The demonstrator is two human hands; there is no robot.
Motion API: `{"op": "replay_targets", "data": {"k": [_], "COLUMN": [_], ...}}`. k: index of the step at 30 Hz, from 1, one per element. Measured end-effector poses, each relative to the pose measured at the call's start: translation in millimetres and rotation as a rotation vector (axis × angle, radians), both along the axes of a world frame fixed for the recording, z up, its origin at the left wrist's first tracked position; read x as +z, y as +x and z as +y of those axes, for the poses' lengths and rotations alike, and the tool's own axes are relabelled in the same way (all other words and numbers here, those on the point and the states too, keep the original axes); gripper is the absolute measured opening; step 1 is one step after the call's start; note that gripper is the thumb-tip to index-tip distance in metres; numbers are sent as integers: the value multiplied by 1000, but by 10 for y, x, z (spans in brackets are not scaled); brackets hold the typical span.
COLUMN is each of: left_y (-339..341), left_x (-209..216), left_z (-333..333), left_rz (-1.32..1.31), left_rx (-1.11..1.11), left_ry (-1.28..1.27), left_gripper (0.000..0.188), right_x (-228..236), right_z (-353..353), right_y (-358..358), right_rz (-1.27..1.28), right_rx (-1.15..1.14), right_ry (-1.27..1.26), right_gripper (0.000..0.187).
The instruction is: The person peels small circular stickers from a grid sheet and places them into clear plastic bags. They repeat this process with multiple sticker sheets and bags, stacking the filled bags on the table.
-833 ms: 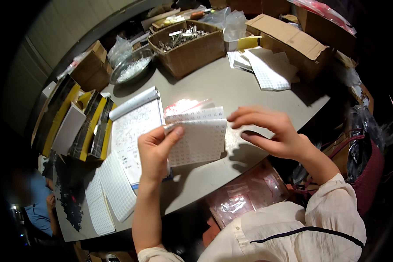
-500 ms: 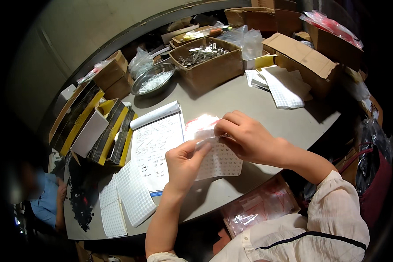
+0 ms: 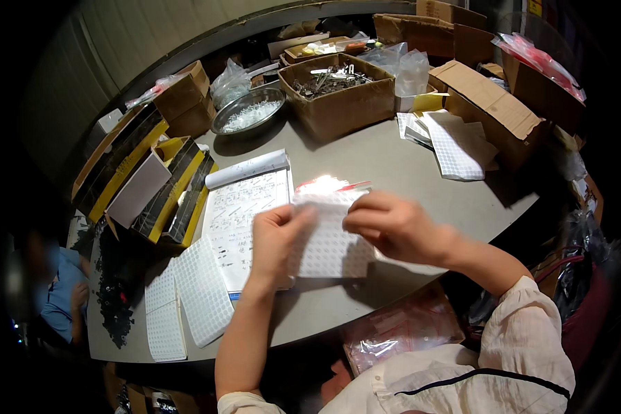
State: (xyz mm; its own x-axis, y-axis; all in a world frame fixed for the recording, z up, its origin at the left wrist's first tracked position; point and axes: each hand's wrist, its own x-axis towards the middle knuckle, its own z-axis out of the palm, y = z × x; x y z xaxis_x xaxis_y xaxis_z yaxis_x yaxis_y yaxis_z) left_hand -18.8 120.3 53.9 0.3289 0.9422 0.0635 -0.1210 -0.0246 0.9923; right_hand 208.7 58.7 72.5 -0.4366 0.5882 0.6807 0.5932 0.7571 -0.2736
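My left hand is closed on the left edge of a white sheet of small round labels, thumb on top, slightly blurred. My right hand hovers over the sheet's right side with thumb and fingers pinched together; whatever is between the fingertips is too small to make out. Just beyond the sheet lies a shiny clear plastic bag with a red strip, brightly lit. A handwritten notepad with its top page rolled back is left of the sheet, partly behind my left hand.
More label sheets lie at the near left, others at the right. Behind stand a metal bowl of clear small pieces, a carton of metal parts and black-yellow boxes. A person in blue sits at far left.
My hands have moved apart; the right has drawn away from the left, whose thumb now rests on the sheet's left edge. The view has shifted slightly.
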Motion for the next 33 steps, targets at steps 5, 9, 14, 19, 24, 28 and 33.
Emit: {"op": "replay_targets", "data": {"k": [5, 9, 14, 19, 24, 28, 33], "left_y": [-361, -531, -393, -442, -380, -388, -388], "left_x": [104, -1, -14, 61, 90, 42, 78], "left_z": [366, 564, 493, 418, 396, 453, 392], "left_rz": [-293, -387, -312, -320, -327, -330, -333], "left_rx": [249, 250, 212, 255, 247, 244, 253], "left_ry": [52, 36, 38, 55, 72, 77, 85], "left_gripper": [17, 18, 18, 18, 17, 17, 18], "right_x": [129, -76, -392, -113, -133, -314, -416], "right_z": [314, 646, 826, 771, 690, 621, 528], "right_y": [288, 341, 373, 578, 487, 297, 540], "right_rz": [214, -167, -308, -548, -245, -330, -449], "right_rx": [-17, -105, -314, -535, -161, -211, -509], "right_ry": [-424, -715, -582, -749, -717, -470, -382], "right_gripper": [10, 19, 23, 36, 24, 14, 13]}}
